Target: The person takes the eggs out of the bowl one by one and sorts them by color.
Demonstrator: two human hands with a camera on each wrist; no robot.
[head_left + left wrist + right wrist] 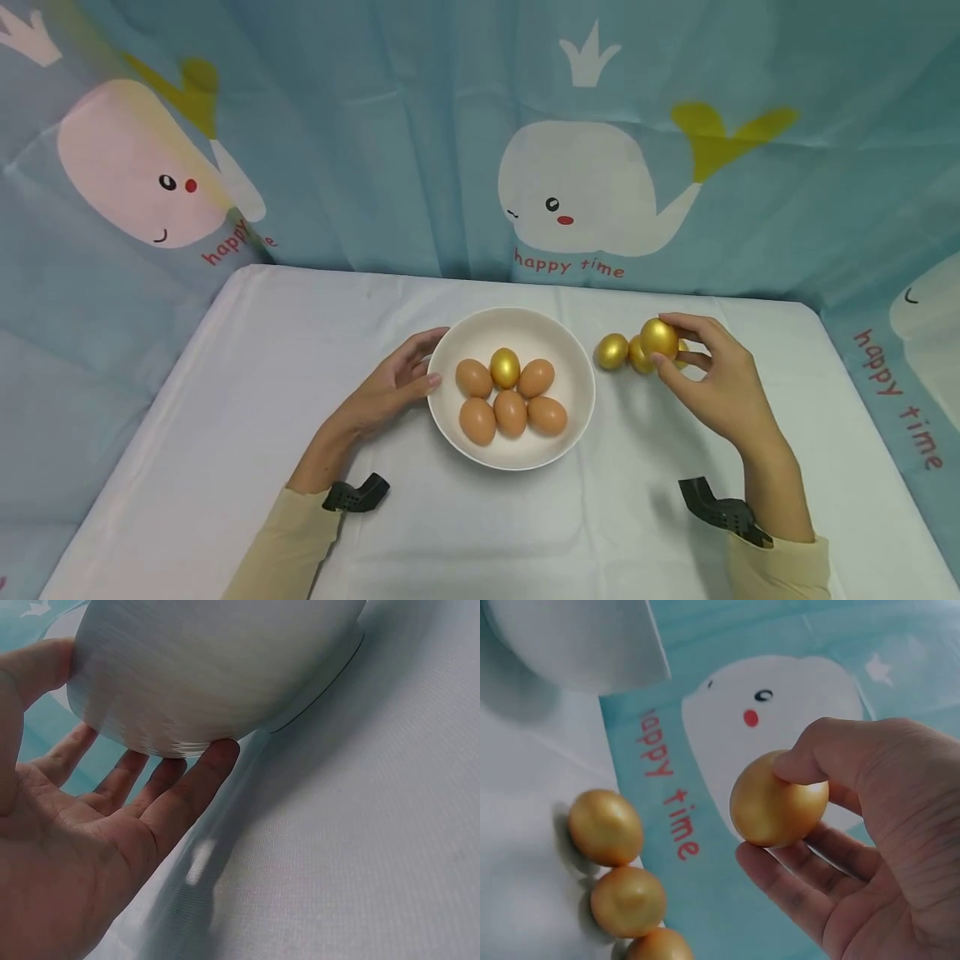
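A white bowl (510,457) stands on the table with several brown eggs (511,413) and one golden egg (505,367) inside. My left hand (393,379) holds the bowl at its left side, thumb at the rim. In the left wrist view, its fingers (187,791) touch the bowl's outer wall (202,675). To the right of the bowl, my right hand (720,379) pinches another golden egg (659,338) between thumb and fingers. The right wrist view shows this golden egg (769,802) raised above a row of three golden eggs (628,901) on the cloth.
A white cloth (465,533) covers the table. Behind its far edge hangs a blue curtain (420,183) printed with whales. A black wrist mount (723,512) sits at the right sleeve and another black mount (356,493) at the left.
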